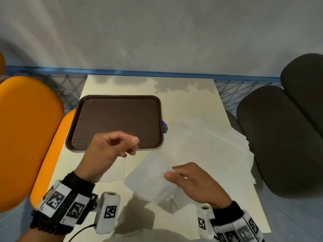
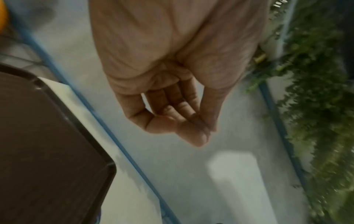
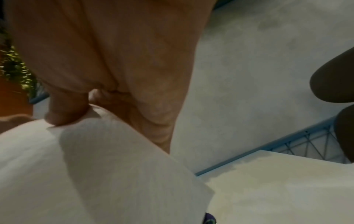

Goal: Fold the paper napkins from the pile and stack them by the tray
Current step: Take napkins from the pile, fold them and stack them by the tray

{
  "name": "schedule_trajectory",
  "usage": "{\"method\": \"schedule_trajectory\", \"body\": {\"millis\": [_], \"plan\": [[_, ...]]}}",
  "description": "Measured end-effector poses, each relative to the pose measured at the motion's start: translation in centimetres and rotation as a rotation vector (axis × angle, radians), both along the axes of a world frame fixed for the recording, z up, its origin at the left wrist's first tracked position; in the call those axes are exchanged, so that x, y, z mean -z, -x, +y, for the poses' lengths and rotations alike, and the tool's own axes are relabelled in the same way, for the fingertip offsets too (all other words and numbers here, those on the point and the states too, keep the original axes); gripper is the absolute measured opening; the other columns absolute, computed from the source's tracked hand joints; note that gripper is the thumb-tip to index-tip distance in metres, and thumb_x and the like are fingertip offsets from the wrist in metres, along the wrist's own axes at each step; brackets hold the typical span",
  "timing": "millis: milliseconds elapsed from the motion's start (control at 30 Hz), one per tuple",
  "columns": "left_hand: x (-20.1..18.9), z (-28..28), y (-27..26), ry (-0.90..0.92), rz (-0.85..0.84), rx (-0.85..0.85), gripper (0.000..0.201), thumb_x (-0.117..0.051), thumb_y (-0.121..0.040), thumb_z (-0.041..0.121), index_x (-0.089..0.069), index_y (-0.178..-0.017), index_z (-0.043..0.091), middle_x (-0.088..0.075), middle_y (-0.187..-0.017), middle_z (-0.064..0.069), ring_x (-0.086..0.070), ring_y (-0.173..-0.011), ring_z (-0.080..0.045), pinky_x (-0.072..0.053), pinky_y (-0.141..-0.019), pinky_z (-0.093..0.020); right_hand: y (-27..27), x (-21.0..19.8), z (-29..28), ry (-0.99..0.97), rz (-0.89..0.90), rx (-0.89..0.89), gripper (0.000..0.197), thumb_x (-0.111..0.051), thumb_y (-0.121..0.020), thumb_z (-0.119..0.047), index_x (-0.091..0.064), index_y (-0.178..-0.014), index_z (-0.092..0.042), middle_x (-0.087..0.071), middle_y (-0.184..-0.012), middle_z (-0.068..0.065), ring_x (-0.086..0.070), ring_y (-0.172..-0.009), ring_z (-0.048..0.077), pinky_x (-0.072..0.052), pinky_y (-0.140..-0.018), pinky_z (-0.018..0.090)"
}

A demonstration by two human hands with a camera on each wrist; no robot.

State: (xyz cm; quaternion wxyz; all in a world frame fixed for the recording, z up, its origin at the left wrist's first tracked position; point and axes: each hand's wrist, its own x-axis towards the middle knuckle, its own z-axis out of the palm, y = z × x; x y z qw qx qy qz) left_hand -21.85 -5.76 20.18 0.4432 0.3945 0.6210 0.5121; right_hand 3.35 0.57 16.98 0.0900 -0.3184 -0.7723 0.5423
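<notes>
The right hand [image 1: 194, 184] pinches 1 paper napkin [image 1: 150, 179] by its right edge, thumb on top, lifted off the desk [image 1: 192, 105]; the sheet hangs left of that grip, toward the left hand [image 1: 111, 149], which is nearer the free edge, fingers loosely curled, holding nothing; the pile [image 1: 218, 145] lies right; the brown tray [image 1: 115, 119] holds nothing; 1 flat sheet [image 1: 113, 172] lies just below it.
</notes>
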Motion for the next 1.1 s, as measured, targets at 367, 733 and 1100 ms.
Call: {"method": "schedule_trajectory", "body": {"millis": [367,733,1100], "plan": [[5.6,-2.1,0.4,0.213,-0.109,0.168,0.034,-0.071,-0.09,0.032,-0.072,-0.103,0.0,-0.074,-0.098,-0.022,-0.07,-0.089,-0.045,-0.054,-0.075,-0.042,-0.6,2.7,0.2,0.358,-0.061,0.171,0.015,-0.082,-0.082,-0.03,-0.079,-0.089,-0.017,-0.078,-0.09,-0.002,-0.073,-0.085,0.012,-0.052,-0.08,0.025],[15.5,-8.6,7.5,0.588,-0.071,-0.249,0.04,-0.08,-0.079,0.039,-0.069,-0.083,0.0,-0.059,-0.058,-0.002,-0.049,-0.05,-0.015,-0.039,-0.051,-0.026,9.2,11.8,-2.8,0.495,-0.228,0.417,0.037,-0.08,-0.084,-0.029,-0.059,-0.056,-0.016,-0.058,-0.058,-0.003,-0.053,-0.05,0.01,-0.04,-0.052,0.022],[20.3,-6.6,16.6,0.666,0.332,-0.409,0.046,-0.071,-0.088,0.021,-0.043,-0.051,0.016,-0.044,-0.049,0.002,-0.041,-0.054,-0.019,-0.03,-0.053,-0.029,20.4,18.7,-2.3,0.361,-0.349,0.603,0.021,-0.075,-0.079,-0.035,-0.077,-0.079,-0.014,-0.076,-0.081,-0.003,-0.072,-0.082,0.021,-0.059,-0.077,0.039]]}}
